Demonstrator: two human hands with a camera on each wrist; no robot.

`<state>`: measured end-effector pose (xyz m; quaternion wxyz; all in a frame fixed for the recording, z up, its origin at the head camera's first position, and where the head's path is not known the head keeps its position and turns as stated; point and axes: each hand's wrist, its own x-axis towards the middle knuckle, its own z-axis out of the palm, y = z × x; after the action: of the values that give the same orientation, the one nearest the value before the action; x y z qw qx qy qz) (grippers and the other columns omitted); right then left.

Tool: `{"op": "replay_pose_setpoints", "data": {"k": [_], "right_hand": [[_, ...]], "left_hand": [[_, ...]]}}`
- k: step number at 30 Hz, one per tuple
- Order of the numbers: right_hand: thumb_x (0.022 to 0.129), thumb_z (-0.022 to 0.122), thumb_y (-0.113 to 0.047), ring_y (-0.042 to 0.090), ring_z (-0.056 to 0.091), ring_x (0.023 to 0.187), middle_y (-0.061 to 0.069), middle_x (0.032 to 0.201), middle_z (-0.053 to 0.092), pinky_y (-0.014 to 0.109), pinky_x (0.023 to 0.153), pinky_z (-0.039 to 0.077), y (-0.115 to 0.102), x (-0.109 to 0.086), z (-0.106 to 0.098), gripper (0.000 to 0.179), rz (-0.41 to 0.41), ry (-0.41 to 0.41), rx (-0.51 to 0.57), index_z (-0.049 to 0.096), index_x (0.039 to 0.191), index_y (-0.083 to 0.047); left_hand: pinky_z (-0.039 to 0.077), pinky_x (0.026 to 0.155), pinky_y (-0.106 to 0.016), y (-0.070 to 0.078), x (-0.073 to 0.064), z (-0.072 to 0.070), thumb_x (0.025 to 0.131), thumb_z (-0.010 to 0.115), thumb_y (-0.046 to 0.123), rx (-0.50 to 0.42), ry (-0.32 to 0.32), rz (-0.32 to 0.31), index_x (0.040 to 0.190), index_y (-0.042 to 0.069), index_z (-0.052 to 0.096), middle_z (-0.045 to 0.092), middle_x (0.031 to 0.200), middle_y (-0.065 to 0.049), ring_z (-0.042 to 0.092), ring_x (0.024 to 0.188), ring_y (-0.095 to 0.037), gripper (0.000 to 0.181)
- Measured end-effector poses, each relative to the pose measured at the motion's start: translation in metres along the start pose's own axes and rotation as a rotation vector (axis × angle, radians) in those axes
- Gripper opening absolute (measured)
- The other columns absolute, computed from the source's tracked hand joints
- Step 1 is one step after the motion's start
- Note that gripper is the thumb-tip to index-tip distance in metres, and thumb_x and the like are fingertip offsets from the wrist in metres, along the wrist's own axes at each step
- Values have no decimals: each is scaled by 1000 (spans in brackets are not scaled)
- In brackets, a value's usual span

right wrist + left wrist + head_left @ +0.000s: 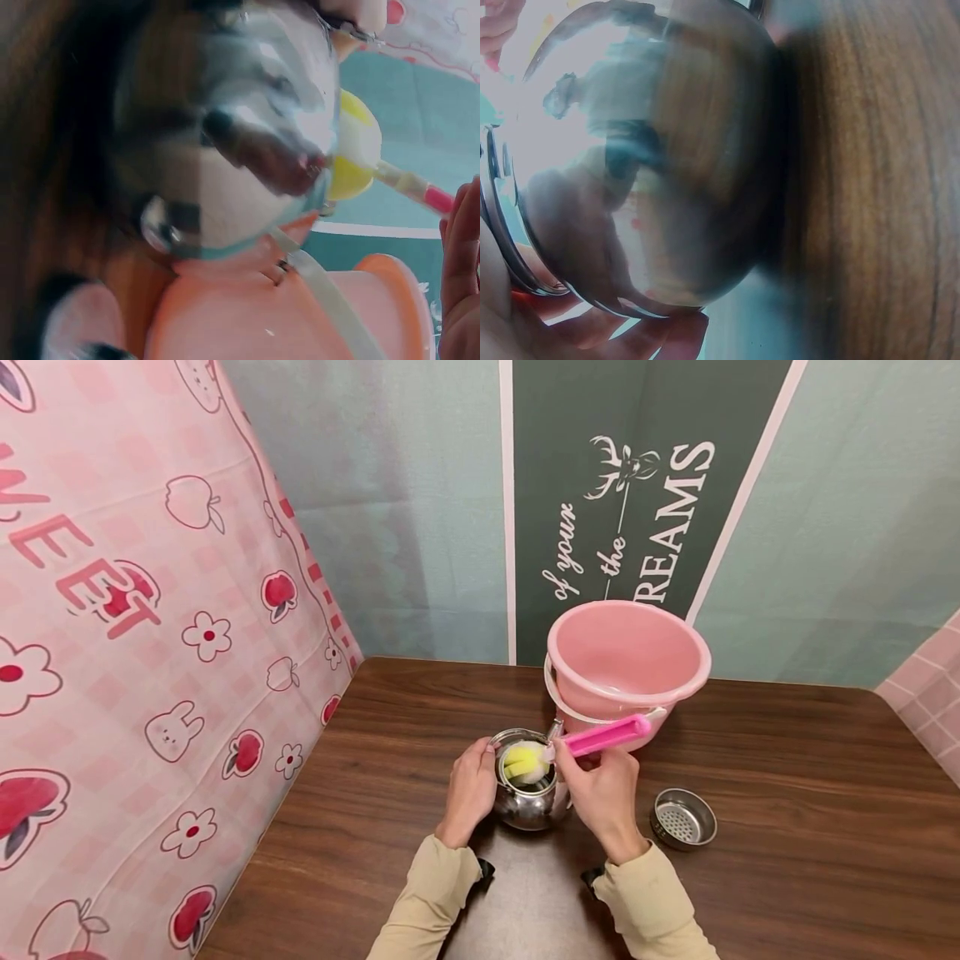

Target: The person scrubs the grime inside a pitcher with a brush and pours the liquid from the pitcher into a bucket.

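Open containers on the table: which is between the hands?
The round, shiny silver metal pot; the tall pink plastic bucket stands behind it, the shallow, perforated silver metal cup beyond the right hand.

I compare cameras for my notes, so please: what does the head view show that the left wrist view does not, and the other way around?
Only the head view shows the perforated strainer, the open top of the pink bucket, and the head of the sponge brush in the mouth of the metal pot. Only the left wrist view shows the pot's side close up, filled with large reflections. Both show the pot, the left hand on it and the brown table.
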<state>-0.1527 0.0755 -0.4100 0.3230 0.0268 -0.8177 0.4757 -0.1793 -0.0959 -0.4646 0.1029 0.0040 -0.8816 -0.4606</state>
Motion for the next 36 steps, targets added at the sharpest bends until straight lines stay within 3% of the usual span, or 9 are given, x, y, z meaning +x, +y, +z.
{"op": "replay_pose_setpoints", "data": {"k": [3,7,10,16,21,24,30,36], "right_hand": [[80,76,-15,0,58,52,5,59,67,16,50,45,3,-2,1,10,155,-22,90,71,81,-7],[85,73,-14,6,64,47,10,62,69,29,45,53,6,-1,1,13,318,-61,261,67,88,-2],[86,71,-14,9,65,47,9,62,69,36,47,55,7,1,0,16,371,-82,327,65,90,0],[88,70,-16,9,64,49,12,65,69,36,48,55,1,11,-3,18,404,-142,345,68,92,1],[87,72,-23,19,62,50,10,61,65,27,42,48,1,21,2,22,378,-196,309,69,88,-1],[87,72,-31,23,60,49,15,61,63,25,39,44,-2,26,3,25,338,-242,249,70,86,-6],[88,70,-31,12,48,45,6,57,57,26,39,38,-13,38,5,20,178,-330,96,71,82,-12],[88,70,-27,11,44,46,3,59,55,25,42,35,-28,49,7,19,71,-460,-10,69,85,-9]], "left_hand": [[47,96,-49,0,0,0,101,38,23,-3,1,3,114,14,67,68,120,-5,62,115,-28,33],[47,95,-49,0,0,0,101,39,21,-15,10,12,113,13,67,68,118,-5,62,115,-29,32],[47,96,-49,0,-1,0,102,39,21,-25,13,14,113,13,67,68,118,-6,62,115,-29,32],[46,97,-49,0,-1,1,102,38,22,-32,10,1,113,13,67,68,118,-5,61,116,-29,32],[46,96,-49,1,-1,3,102,38,23,-39,17,-14,113,14,67,69,117,-5,61,116,-29,32],[47,95,-50,1,-1,3,101,38,24,-35,22,-20,113,15,67,69,116,-5,62,115,-29,32],[47,93,-50,1,-2,3,101,39,23,-25,38,-13,110,14,67,69,115,-6,62,113,-30,31],[46,95,-49,1,-1,4,102,38,24,-29,28,-25,111,15,67,69,115,-5,62,113,-29,31]]}}
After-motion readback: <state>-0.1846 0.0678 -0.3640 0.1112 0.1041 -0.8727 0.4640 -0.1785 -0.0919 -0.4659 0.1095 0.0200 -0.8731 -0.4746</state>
